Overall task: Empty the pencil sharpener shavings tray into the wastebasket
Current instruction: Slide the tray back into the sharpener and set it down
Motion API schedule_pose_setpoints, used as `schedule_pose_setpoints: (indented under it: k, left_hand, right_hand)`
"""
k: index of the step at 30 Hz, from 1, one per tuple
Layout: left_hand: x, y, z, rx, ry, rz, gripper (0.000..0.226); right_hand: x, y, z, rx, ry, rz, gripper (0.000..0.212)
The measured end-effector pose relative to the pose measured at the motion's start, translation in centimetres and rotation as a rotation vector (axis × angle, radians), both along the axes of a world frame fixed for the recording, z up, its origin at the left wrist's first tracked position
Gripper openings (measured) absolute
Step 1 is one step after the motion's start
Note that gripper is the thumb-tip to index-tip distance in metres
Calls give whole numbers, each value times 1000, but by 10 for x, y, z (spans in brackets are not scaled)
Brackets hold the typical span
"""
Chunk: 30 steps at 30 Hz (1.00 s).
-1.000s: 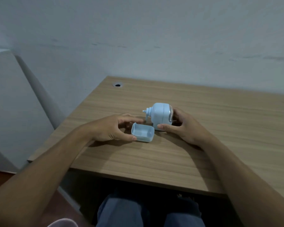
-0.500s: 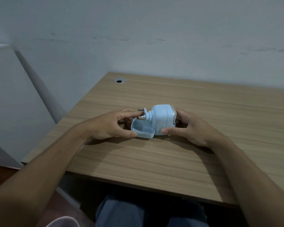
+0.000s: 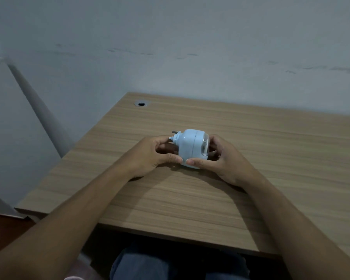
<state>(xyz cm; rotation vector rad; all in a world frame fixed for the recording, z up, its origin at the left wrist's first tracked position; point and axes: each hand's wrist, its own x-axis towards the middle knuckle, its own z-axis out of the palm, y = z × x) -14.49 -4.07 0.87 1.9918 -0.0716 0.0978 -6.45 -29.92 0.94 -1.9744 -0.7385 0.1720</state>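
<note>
Sliding home, the tray no longer shows beside the sharpener (image 3: 191, 147) at centre frame; left hand (image 3: 150, 156) and right hand (image 3: 222, 158) both close their grip on it, suggesting emptying is done.

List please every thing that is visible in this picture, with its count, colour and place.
pencil sharpener: 1, light blue with a clear end, on the desk centre, held between both hands
desk: 1, light wood grain, against the wall
cable hole: 1, silver rim, far left corner of the desk
wall: 1, pale grey, behind the desk
trousers: 1, blue, below the desk edge
left hand: 1, fingers on the sharpener's left side
right hand: 1, fingers on its right side
</note>
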Motion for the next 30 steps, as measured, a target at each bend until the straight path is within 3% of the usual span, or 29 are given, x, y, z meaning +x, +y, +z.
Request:
schedule_pose_setpoints:
  k: [7, 19, 24, 30]
  left_hand:
    - [13, -16, 2, 62, 18, -12, 49]
    - [18, -22, -1, 56, -128, 321, 20]
    - [22, -24, -10, -112, -150, 367, 20]
    - [36, -28, -11, -70, -240, 213, 40]
  right_hand:
    - [2, -1, -1, 49, 13, -65, 70]
    - [6, -5, 5, 14, -42, 57, 65]
    - [10, -8, 8, -10, -20, 122, 57]
    - [30, -2, 5, 113, -45, 12, 50]
